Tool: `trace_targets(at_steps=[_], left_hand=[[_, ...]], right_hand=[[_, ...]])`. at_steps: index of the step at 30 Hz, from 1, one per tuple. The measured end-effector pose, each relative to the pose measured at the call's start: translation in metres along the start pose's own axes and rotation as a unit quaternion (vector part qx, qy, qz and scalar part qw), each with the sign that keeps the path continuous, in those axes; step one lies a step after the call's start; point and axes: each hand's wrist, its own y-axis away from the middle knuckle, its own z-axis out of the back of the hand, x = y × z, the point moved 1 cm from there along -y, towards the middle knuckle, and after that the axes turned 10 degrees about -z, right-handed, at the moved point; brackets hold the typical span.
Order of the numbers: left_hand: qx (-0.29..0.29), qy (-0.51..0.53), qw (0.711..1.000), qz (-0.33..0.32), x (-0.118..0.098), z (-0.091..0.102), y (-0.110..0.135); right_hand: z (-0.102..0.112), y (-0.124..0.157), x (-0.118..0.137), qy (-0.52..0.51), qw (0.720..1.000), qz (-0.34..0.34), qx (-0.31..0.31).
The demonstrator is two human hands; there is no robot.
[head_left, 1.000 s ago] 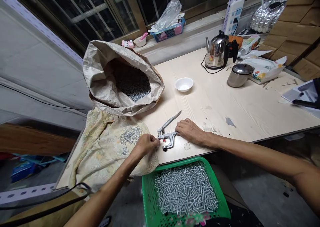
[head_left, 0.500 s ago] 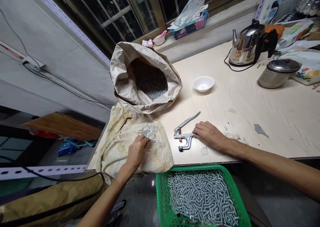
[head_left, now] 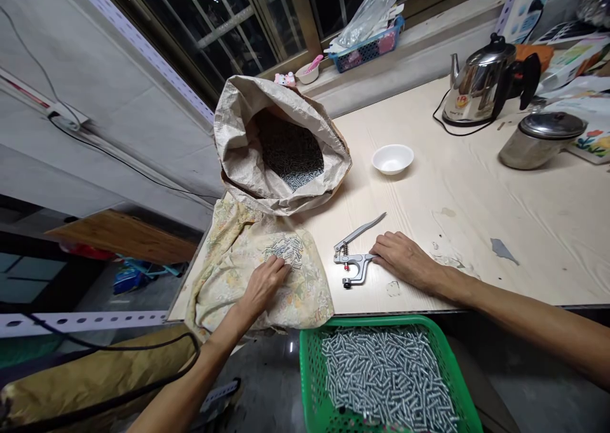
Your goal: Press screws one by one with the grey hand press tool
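My left hand (head_left: 263, 285) rests on a flowered cloth (head_left: 229, 280), its fingertips pinched at the near edge of a small heap of metal pins (head_left: 286, 248). What the fingers hold is too small to make out. My right hand (head_left: 403, 258) lies on the pale table (head_left: 476, 210), fingers curled round the lower handle of a metal hand press tool (head_left: 355, 255). The tool's upper handle points up and to the right.
An open paper sack (head_left: 281, 147) full of pins stands behind the cloth. A green basket (head_left: 381, 376) of pins sits below the table edge. A white bowl (head_left: 393, 158), a steel kettle (head_left: 481, 80) and a lidded pot (head_left: 543, 138) stand farther back.
My left hand left the press tool and moved left onto the cloth to the heap of pins. My right hand stayed on the tool's handle. The view swung left.
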Motion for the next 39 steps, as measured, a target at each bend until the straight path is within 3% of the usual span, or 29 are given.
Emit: trace_targets(at_steps=[11,13,16,19,21,25,27,29,39], left_hand=[[0.026,0.044,0.995,-0.081,-0.007,0.001,0.007],[0.007,0.084,0.994,-0.063,-0.007,0.001,0.006],[-0.088,0.166,0.982,0.036,-0.011,0.004,0.003],[-0.176,0.290,0.922,0.186,-0.027,0.014,-0.007],[-0.187,0.403,0.861,0.249,-0.046,0.020,-0.017],[-0.167,0.602,0.724,0.293,-0.088,0.025,-0.037],[-0.171,0.642,0.683,0.302,-0.103,0.021,-0.044],[-0.178,0.647,0.677,0.303,-0.112,0.015,-0.049],[-0.173,0.588,0.733,0.295,-0.114,0.002,-0.059]], right_hand=[[0.000,0.001,0.000,-0.003,1.000,0.003,-0.009],[-0.001,0.001,0.000,0.002,1.000,0.005,-0.009],[-0.001,-0.001,-0.001,0.014,1.000,0.004,-0.005],[0.000,-0.003,-0.001,0.039,0.999,0.024,-0.016],[0.002,-0.003,0.001,0.073,0.995,0.051,-0.041],[0.010,0.001,0.007,0.132,0.983,0.091,-0.090],[0.014,0.004,0.010,0.140,0.980,0.104,-0.099],[0.018,0.006,0.012,0.133,0.980,0.111,-0.095],[0.021,0.007,0.013,0.101,0.988,0.095,-0.070]])
